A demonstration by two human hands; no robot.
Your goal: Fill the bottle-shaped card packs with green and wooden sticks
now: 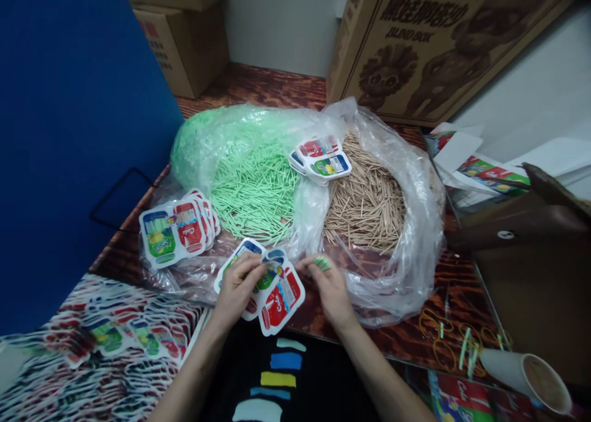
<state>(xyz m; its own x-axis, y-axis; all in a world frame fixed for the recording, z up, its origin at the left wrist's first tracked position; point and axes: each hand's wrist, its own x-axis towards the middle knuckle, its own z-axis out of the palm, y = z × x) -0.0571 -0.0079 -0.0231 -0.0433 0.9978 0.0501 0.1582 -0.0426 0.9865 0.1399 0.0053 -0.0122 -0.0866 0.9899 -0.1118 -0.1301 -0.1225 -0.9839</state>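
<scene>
My left hand (240, 283) is closed on printed cards (282, 299) with red cola and green lemon pictures; they fan out over the table's front edge. Just to the right, my right hand (329, 286) is closed on a few short green sticks (322, 262), its fingertips near the cards' edge. Beyond both hands lies an opened clear plastic bag with a heap of green sticks (253, 191). A second bag beside it holds brown sticks (364, 200). One stack of cards (180, 228) rests left of the green heap, and another small stack (321, 157) sits between the heaps.
A large pile of cards (115, 354) fills the lower left. Cardboard boxes (184, 47) and a blind box carton (415, 47) stand at the back. Rubber bands (443, 354) and a tipped paper cup (521, 376) lie at the lower right. A blue panel (78, 133) borders the left.
</scene>
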